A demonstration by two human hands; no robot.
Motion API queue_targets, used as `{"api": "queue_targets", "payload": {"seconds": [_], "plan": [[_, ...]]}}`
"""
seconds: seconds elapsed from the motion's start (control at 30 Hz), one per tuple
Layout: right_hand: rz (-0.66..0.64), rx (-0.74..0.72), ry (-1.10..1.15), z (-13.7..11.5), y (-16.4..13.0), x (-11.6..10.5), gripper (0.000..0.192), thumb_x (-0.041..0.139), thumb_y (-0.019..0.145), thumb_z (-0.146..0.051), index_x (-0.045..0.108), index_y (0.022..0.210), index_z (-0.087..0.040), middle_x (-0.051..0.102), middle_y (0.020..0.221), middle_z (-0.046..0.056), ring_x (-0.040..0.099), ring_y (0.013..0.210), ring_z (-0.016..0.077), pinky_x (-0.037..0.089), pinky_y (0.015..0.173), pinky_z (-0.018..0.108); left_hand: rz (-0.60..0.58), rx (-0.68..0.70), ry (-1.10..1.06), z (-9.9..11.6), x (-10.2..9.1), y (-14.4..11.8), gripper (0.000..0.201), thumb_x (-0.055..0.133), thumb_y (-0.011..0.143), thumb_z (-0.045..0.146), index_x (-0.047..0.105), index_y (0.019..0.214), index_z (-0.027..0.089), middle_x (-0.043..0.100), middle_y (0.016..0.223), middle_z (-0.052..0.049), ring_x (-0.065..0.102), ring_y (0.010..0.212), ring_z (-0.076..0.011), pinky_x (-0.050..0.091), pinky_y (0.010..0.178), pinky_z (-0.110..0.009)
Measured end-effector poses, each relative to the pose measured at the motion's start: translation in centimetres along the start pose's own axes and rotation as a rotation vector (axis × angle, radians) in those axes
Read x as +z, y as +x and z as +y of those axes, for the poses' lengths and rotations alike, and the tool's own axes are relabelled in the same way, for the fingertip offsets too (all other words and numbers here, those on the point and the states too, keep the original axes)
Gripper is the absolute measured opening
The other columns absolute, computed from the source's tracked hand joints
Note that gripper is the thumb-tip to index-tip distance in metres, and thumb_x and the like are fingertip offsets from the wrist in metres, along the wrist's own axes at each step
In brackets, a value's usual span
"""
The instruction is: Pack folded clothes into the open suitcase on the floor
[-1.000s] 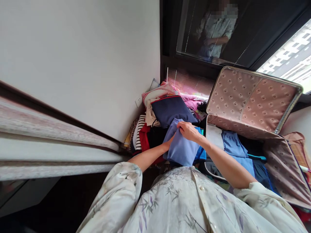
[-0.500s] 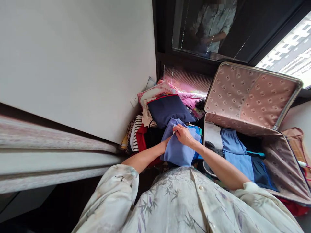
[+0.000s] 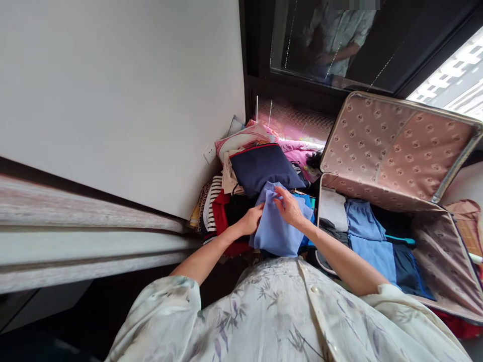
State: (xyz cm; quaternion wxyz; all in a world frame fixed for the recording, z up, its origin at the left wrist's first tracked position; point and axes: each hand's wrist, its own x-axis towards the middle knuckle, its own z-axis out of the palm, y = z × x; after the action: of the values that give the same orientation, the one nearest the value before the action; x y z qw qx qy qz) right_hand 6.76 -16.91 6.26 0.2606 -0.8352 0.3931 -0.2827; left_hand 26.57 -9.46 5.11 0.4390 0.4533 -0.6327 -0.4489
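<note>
Nearest the camera, the person's pale leaf-print shirt [image 3: 287, 317] filled the lower frame and hid whatever lay directly below the forearms. The left hand [image 3: 252, 220] was closed on the left edge of the periwinkle garment [image 3: 277, 229], fingers curled into the fabric. The right hand [image 3: 290, 207] pinched a fold near the garment's top edge between thumb and fingertips; the exact closure of that grip was partly masked by the knuckles. The garment lay on the clothes pile [image 3: 234, 201], just left of the open suitcase [image 3: 400, 151] and touching the navy pouch [image 3: 264, 168] behind it. For a clean fold, the left hand should probably anchor its edge flat while the right hand draws the pinched fold across with even tension, keeping the layers aligned so no crease bunches against the pile. Whether the garment was a shirt, shorts or something else could not be determined, since its lower part was cut off by the shirt. Folded blue items [image 3: 368, 236] lay inside the suitcase; its right end ran out of frame. The glass above showed only a dim reflection.
</note>
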Motion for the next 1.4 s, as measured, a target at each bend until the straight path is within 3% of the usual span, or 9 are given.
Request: {"api": "queue_targets", "payload": {"seconds": [0.13, 0.3, 0.43, 0.67, 0.83, 1.0, 1.13, 1.27, 1.4], "plan": [[0.092, 0.045, -0.087, 1.4, -2.8, -2.0, 0.048, 0.049, 0.099, -0.032, 0.05, 0.147, -0.024, 0.062, 0.133, 0.015, 0.059, 0.122, 0.0294, 0.055, 0.097, 0.049, 0.164, -0.162, -0.096, -0.3, -1.0, -6.0, 0.04, 0.053, 0.1, 0.05, 0.074, 0.109, 0.018, 0.068, 0.096, -0.008, 0.065, 0.081, -0.0168, 0.053, 0.071, -0.027], [0.072, -0.026, -0.153, 1.8, -6.2, -2.6, 0.051, 0.052, 0.099, -0.034, 0.048, 0.149, -0.024, 0.059, 0.136, 0.016, 0.055, 0.124, 0.0327, 0.049, 0.104, 0.056, 0.296, -0.251, -0.003, -0.3, 3.0, -12.3, 0.044, 0.082, 0.077, 0.057, 0.076, 0.091, 0.017, 0.057, 0.082, -0.001, 0.049, 0.066, -0.0111, 0.042, 0.06, -0.023], [0.009, -0.053, -0.157, 2.3, -7.7, -1.6, 0.052, 0.052, 0.1, -0.036, 0.046, 0.149, -0.023, 0.057, 0.139, 0.017, 0.054, 0.124, 0.0334, 0.047, 0.106, 0.058, 0.428, -0.257, 0.065, -0.8, 5.5, -13.0, 0.024, 0.08, 0.082, 0.041, 0.075, 0.085, 0.018, 0.056, 0.082, -0.001, 0.05, 0.067, -0.0113, 0.043, 0.062, -0.024], [-0.026, -0.122, -0.187, 3.9, -8.0, -1.0, 0.048, 0.049, 0.101, -0.037, 0.046, 0.147, -0.021, 0.053, 0.142, 0.019, 0.051, 0.128, 0.033, 0.047, 0.106, 0.057, 0.488, -0.198, 0.16, -3.1, 3.6, -14.1, 0.008, 0.068, 0.088, 0.02, 0.073, 0.082, 0.019, 0.063, 0.092, -0.005, 0.064, 0.083, -0.0159, 0.053, 0.074, -0.027], [-0.036, -0.132, -0.244, 3.2, -7.8, -2.2, 0.048, 0.047, 0.102, -0.039, 0.047, 0.146, -0.021, 0.053, 0.143, 0.019, 0.05, 0.127, 0.0329, 0.046, 0.103, 0.053, 0.693, -0.228, 0.355, -2.7, 5.1, -14.8, 0.013, 0.058, 0.096, 0.021, 0.071, 0.098, 0.018, 0.062, 0.1, -0.008, 0.065, 0.081, -0.0164, 0.056, 0.07, -0.029], [-0.077, -0.014, -0.402, 2.0, -4.6, -2.7, 0.05, 0.046, 0.102, -0.043, 0.051, 0.146, -0.02, 0.053, 0.147, 0.019, 0.047, 0.127, 0.0358, 0.042, 0.1, 0.053, 0.689, -0.073, 0.54, -0.2, 7.2, -12.1, 0.021, 0.064, 0.096, 0.031, 0.068, 0.114, 0.021, 0.06, 0.115, -0.01, 0.062, 0.11, -0.0245, 0.054, 0.096, -0.041], [-0.192, 0.126, -0.439, 2.5, -0.7, -2.3, 0.046, 0.052, 0.098, -0.042, 0.059, 0.137, -0.019, 0.066, 0.125, 0.016, 0.051, 0.118, 0.0358, 0.041, 0.098, 0.051, 0.612, -0.008, 0.564, 1.3, 5.7, -7.5, 0.025, 0.063, 0.096, 0.031, 0.068, 0.118, 0.02, 0.063, 0.114, -0.011, 0.06, 0.11, -0.0267, 0.05, 0.1, -0.043], [-0.348, 0.042, -0.382, 3.5, 1.2, -2.5, 0.032, 0.063, 0.092, -0.038, 0.071, 0.119, -0.021, 0.068, 0.112, 0.012, 0.054, 0.108, 0.0317, 0.043, 0.093, 0.047, 0.331, 0.062, 0.527, 2.7, 2.3, -0.7, 0.035, 0.061, 0.092, 0.02, 0.07, 0.126, 0.024, 0.064, 0.131, -0.011, 0.055, 0.122, -0.0287, 0.038, 0.111, -0.045], [-0.328, -0.026, -0.323, 4.0, 0.9, -3.2, 0.032, 0.065, 0.091, -0.032, 0.072, 0.121, -0.024, 0.067, 0.113, 0.011, 0.054, 0.107, 0.0298, 0.044, 0.091, 0.044, 0.015, 0.051, 0.514, 2.7, -0.3, 5.6, 0.038, 0.066, 0.084, 0.012, 0.076, 0.117, 0.028, 0.071, 0.124, -0.008, 0.054, 0.118, -0.0282, 0.034, 0.111, -0.046]]}}
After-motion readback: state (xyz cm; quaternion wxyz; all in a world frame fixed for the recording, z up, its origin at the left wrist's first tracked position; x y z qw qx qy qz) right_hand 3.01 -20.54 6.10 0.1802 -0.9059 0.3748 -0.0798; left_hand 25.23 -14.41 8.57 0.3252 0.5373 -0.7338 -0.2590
